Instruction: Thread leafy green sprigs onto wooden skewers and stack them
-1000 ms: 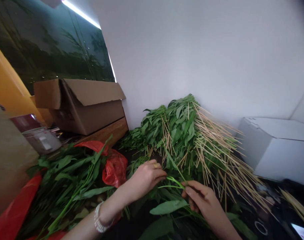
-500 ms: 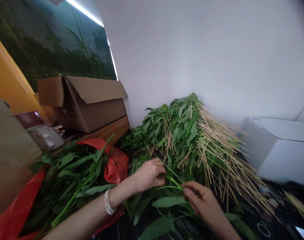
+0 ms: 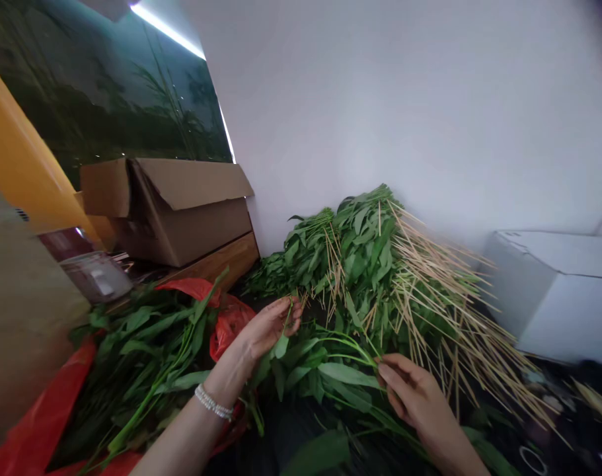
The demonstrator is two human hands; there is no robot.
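Observation:
My right hand (image 3: 422,400) pinches a bunch of leafy green stems (image 3: 353,343) between thumb and fingers; its leaves spread left and down over the dark surface. My left hand (image 3: 271,328), with a beaded bracelet at the wrist, is apart from that bunch, palm partly turned up. Its thumb and fingertips close on a small leaf sprig (image 3: 281,346) that hangs below them. Near my left forearm, a red plastic bag (image 3: 65,396) holds more long leafy greens (image 3: 152,350). Beyond both hands lie tied bundles of greens (image 3: 363,231) with thin wooden sticks (image 3: 432,254) fanning out to the right.
An open cardboard box (image 3: 206,228) stands on a wooden ledge (image 3: 226,258) at the back left, with a clear container (image 3: 95,274) beside it. A white box (image 3: 568,304) stands on the right. The pale wall (image 3: 380,99) rises behind the bundles.
My left hand has moved up and left, away from the stems, and turned its palm up with a leaf sprig in its fingers. My right hand keeps the stems, shifted slightly right.

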